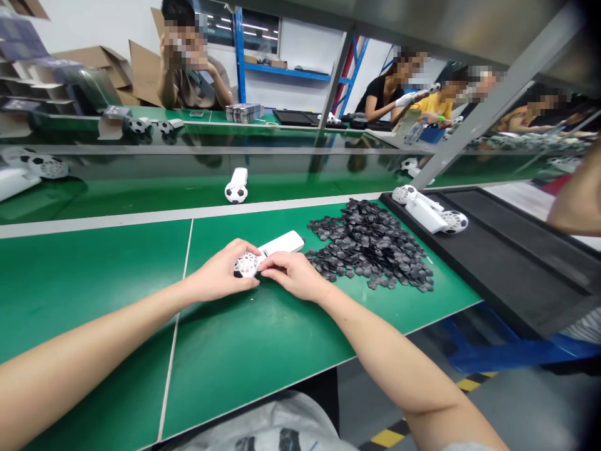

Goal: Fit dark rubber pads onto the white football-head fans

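A white device with a round, football-patterned head and a long white handle lies low over the green table. My left hand is closed around the left side of the head, thumb below and fingers above. At the joint between head and handle, the fingertips of my right hand are pinched together; whatever they hold, if anything, is too small to make out. Part of the head shows black patches, while the rest is white lattice. Just right of the handle a heap of small black pieces spreads over the table.
Two similar white devices rest on the edge of a black tray at the right. Another device lies on the green belt beyond the table. A slanting metal post stands at the right. Several people sit across the belt.
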Demonstrator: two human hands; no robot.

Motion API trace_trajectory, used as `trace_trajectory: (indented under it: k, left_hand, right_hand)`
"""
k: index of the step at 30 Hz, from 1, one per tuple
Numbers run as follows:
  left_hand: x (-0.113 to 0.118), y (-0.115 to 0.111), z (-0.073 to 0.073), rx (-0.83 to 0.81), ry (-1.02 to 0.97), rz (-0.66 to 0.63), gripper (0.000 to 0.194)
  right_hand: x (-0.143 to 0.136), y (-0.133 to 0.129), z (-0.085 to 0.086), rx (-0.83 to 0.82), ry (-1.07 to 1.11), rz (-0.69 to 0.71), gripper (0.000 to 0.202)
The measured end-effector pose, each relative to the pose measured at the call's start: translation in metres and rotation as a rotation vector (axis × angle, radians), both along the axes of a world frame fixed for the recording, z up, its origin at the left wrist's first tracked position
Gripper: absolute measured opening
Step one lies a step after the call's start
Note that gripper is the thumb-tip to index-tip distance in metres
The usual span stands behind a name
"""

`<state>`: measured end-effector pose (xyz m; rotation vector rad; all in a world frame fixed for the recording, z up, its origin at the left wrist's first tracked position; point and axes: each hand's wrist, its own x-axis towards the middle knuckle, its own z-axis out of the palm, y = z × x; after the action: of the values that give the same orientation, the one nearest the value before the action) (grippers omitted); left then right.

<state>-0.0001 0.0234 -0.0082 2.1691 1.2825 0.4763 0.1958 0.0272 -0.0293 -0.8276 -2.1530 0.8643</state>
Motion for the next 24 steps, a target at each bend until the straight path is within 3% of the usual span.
trace_trajectory:
  k: [6,12,24]
  left_hand:
    - [0.0046,-0.0023,-0.0019,0.040,-0.027,0.055,0.033]
    - [0.0075,-0.0027,-0.0021,0.075,-0.060,0.059,0.030]
    - [0.0080,-0.0050,-0.0026,0.077,-0.077,0.083,0.031]
  right_hand:
    - [-0.0054,0.0000,-0.0038,-0.012,0.033,-0.041,0.010]
    - [-0.0073,-0.0002,-0.0066,-0.143,0.097,-0.127,0.012]
    - [-0.0077,0.0015,-0.0063,-0.163,-0.069,-0.294,0.031]
